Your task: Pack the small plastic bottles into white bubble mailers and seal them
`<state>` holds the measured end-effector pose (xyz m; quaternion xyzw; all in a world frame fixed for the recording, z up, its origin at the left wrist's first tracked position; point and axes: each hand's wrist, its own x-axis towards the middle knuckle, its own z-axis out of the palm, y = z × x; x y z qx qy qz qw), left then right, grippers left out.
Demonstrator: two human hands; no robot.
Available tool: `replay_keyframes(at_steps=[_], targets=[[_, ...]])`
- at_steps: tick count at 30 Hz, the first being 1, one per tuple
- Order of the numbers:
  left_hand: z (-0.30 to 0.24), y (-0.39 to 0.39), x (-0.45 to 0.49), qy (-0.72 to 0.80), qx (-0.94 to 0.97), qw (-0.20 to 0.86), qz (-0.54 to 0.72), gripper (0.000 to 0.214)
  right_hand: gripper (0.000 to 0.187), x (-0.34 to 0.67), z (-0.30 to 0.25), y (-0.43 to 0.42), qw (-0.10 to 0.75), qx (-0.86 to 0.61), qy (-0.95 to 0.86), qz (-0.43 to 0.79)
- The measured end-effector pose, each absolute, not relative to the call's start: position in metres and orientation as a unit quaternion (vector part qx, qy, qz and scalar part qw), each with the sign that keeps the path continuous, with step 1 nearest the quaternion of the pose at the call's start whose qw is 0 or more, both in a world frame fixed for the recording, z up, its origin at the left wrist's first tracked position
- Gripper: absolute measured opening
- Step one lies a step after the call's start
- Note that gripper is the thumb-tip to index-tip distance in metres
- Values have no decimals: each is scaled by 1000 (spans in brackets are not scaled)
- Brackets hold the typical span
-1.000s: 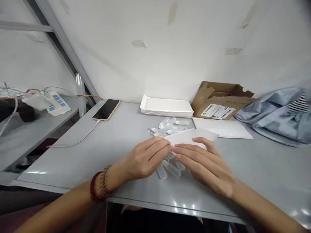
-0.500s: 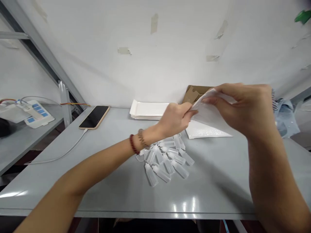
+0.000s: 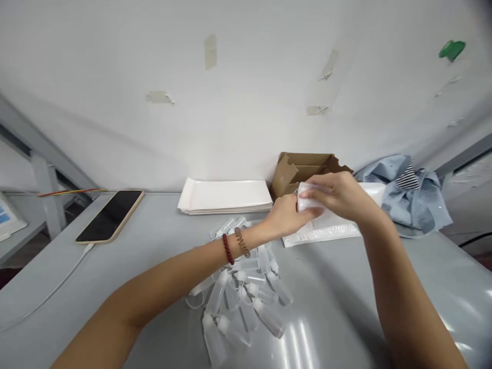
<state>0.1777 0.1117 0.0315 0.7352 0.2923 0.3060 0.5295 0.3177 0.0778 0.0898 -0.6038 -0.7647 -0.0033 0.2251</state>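
Note:
Both my hands are raised above the grey table [image 3: 346,287], holding a white padded envelope [image 3: 369,192] between them. My left hand [image 3: 286,218], with two bracelets on its wrist, pinches the envelope's left end. My right hand [image 3: 338,197] grips the same end from above, fingers curled over it. Below my left forearm lies a heap of several small clear plastic bottles [image 3: 246,297] with caps, spread over the table's middle. Another white padded envelope [image 3: 323,233] lies flat on the table under my hands.
A stack of white envelopes [image 3: 226,196] sits at the back by the wall, with an open cardboard box [image 3: 300,166] to its right. A blue cloth [image 3: 407,195] lies at the right. A phone [image 3: 109,223] on a charging cable rests at the left.
The envelope was lifted off the bottles on the table and carried up and to the right; both hands now hold it lower, over the flat envelope. The camera view shifted right.

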Motion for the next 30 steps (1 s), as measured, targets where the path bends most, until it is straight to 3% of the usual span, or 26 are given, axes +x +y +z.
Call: replay_keyframes(at_steps=[4, 8, 19, 23, 30], targets=[[36, 123, 175, 275, 724, 576, 260, 46, 22, 315, 91, 79, 193, -615, -760, 84], [16, 127, 184, 340, 637, 618, 311, 42, 20, 329, 89, 81, 177, -620, -762, 65], [-2, 128, 182, 396, 548, 719, 162, 19, 87, 332, 56, 90, -33, -706, -681, 192], [3, 138, 173, 385, 558, 723, 131, 19, 86, 323, 46, 95, -61, -690, -692, 202], [46, 137, 96, 414, 555, 671, 264, 7, 73, 321, 25, 99, -73, -662, -732, 141]])
